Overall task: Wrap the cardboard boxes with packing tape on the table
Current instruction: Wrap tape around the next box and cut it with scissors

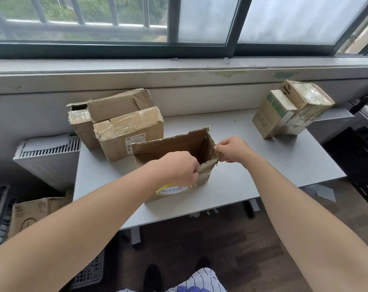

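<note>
Cardboard box (174, 144), open at the top, stands mid-bench (263, 165) near the front edge. The left hand (180, 169) grips its near rim with curled fingers, and the right hand (231, 149) pinches the ragged flap at the right corner. The step looks like closing the top before taping. Next, the flaps need folding flat and holding down, and tape must be fetched; no roll is clearly visible. Two taped boxes (292, 110) sit back right.

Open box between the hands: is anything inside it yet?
The open box shows only bare inner walls. Its floor is hidden behind the near wall and the left hand gripping it; the right hand pinches its right edge.
</note>
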`<state>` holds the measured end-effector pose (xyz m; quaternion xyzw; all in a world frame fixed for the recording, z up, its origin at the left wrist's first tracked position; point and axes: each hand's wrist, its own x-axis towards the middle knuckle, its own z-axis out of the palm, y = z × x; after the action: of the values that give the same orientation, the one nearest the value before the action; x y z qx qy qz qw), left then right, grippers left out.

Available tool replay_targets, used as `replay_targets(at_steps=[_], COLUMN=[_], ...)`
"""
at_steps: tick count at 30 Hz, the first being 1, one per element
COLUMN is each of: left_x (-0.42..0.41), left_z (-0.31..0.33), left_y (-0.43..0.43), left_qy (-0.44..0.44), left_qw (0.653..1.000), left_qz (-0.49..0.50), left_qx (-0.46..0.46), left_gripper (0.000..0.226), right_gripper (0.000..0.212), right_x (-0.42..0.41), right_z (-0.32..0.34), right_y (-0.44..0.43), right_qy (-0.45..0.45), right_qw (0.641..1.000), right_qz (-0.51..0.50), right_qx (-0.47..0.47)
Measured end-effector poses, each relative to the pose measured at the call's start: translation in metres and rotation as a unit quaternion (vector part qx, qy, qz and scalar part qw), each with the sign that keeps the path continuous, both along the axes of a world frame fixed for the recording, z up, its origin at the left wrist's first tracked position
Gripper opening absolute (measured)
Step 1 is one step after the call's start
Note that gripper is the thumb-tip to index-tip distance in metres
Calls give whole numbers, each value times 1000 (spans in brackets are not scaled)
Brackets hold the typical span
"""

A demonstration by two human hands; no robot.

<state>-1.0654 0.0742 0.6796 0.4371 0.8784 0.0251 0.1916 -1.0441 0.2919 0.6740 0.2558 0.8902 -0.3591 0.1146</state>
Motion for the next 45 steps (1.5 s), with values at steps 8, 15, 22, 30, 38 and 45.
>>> replay_targets(at_steps=[8,15,22,30,38,45], left_x=[20,0,-14,-13,-13,-14], left_z=[-12,-9,-11,-10,-28,-35], left_y=[3,-13,-23,-34,-44,-42], left_qy=[26,-10,-49,-29,-84,-97], left_qw=[999,1000,998,998,993,991], left_qz=[-28,8,37,56,79,88], left_qx=[-13,14,4,24,-6,-9], left_gripper=[33,32,30,36,32,36], right_gripper=[17,40,45,30,37,68], right_x=[0,4,3,-9,-1,20], right_z=[3,-11,-14,-38,-55,-70], right_y=[-18,-44,-40,-45,-47,-51], right_qy=[-37,-64,107,115,114,-38], right_qw=[992,981,967,930,922,927], right_qz=[77,120,148,187,193,277], right_qx=[94,135,175,295,314,251])
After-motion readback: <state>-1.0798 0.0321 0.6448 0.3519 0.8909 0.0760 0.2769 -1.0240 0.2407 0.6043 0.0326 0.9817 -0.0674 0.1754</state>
